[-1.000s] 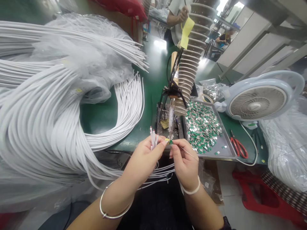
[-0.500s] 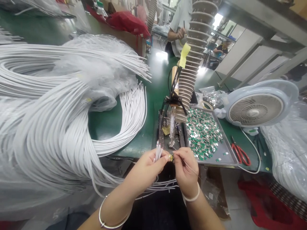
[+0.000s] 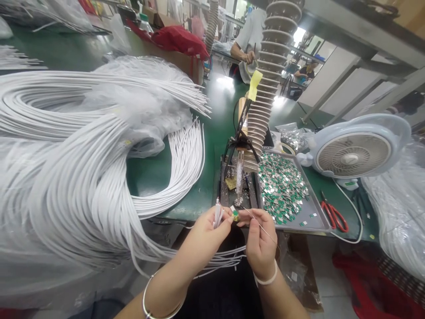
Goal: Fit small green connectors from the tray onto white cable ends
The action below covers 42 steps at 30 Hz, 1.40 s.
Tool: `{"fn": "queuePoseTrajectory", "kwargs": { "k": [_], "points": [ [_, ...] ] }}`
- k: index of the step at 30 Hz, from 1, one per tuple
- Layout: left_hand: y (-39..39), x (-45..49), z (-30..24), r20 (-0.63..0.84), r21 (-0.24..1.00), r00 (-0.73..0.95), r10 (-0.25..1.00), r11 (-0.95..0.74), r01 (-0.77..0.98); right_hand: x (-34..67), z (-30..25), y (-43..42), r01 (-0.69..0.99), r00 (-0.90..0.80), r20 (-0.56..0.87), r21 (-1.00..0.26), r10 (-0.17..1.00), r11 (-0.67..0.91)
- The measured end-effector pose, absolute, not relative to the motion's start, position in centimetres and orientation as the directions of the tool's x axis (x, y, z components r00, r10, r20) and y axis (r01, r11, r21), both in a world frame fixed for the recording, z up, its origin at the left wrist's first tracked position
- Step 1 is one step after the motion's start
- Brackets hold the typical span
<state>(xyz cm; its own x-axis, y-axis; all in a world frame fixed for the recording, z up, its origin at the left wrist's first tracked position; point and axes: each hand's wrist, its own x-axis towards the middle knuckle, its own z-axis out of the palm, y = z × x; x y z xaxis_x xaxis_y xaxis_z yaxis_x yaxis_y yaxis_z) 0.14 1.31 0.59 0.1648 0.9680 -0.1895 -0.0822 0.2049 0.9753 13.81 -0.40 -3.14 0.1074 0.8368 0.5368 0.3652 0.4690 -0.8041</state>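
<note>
Head view: the left hand clamps a bunch of white cable ends upright, a tiny green-and-silver chip at its fingertips, above the near edge of the table. The right hand pinches a thin metal needle, its tip just beside the chip; a close, steady pinch suits work this small. A metal tray of matching chips lies just far and right; a far yellow tag shows no readable writing.
</note>
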Motion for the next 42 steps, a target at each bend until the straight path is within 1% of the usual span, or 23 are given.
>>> {"fn": "queuePoseTrajectory", "kwargs": {
  "k": [9, 17, 26, 34, 42],
  "points": [
    [1.38, 0.43, 0.30, -0.157, 0.982, 0.111, 0.981, 0.168, -0.092, 13.96, -2.36, -0.23, 0.387, 0.016, 0.558, -0.769, 0.830, 0.509],
    [1.45, 0.51, 0.58, -0.151, 0.986, 0.117, 0.982, 0.158, -0.050, 13.84, -2.17, -0.07, 0.407, 0.005, 0.582, -0.744, 0.813, 0.530],
    [1.28, 0.61, 0.26, -0.142, 0.988, 0.137, 0.980, 0.149, -0.045, 13.82, -2.19, -0.24, 0.386, 0.055, 0.552, -0.780, 0.832, 0.492],
    [1.27, 0.75, 0.23, -0.128, 0.989, 0.168, 0.977, 0.139, -0.052, 14.06, -2.39, -0.20, 0.391, 0.014, 0.541, -0.777, 0.841, 0.493],
    [1.55, 0.79, 0.45, -0.135, 0.989, 0.165, 0.977, 0.143, -0.041, 14.09, -2.58, -0.01, 0.394, 0.006, 0.579, -0.751, 0.815, 0.530]
  ]
}}
